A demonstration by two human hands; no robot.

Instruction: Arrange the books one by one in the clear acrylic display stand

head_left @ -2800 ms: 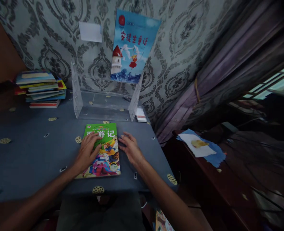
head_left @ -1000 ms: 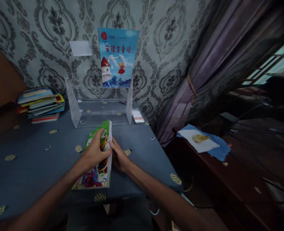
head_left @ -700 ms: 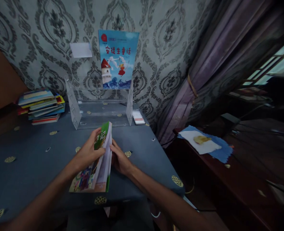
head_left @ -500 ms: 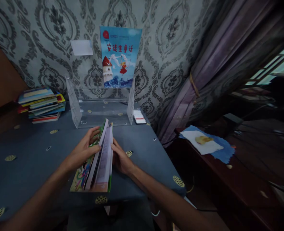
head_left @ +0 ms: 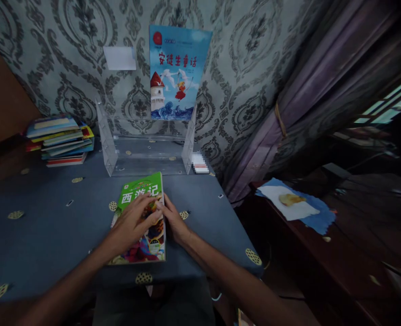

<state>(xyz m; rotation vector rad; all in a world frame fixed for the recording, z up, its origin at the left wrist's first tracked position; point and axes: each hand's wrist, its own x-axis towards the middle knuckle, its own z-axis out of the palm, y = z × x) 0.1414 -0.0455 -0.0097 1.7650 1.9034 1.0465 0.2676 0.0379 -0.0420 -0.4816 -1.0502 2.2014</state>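
Patterned wallpaper (head_left: 255,54) backed the blue-grey tablecloth (head_left: 64,235), where the green book (head_left: 155,232), its pages parted half a second earlier, now lay closed beneath the loosely spread fingers of the left hand (head_left: 131,226); the right hand (head_left: 176,222) met its right edge, grip unclear, fingers partly hidden.

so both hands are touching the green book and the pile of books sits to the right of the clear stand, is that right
Not quite: the head view shows the pile of books to the left of the clear stand. The left hand and right hand are touching the green book.
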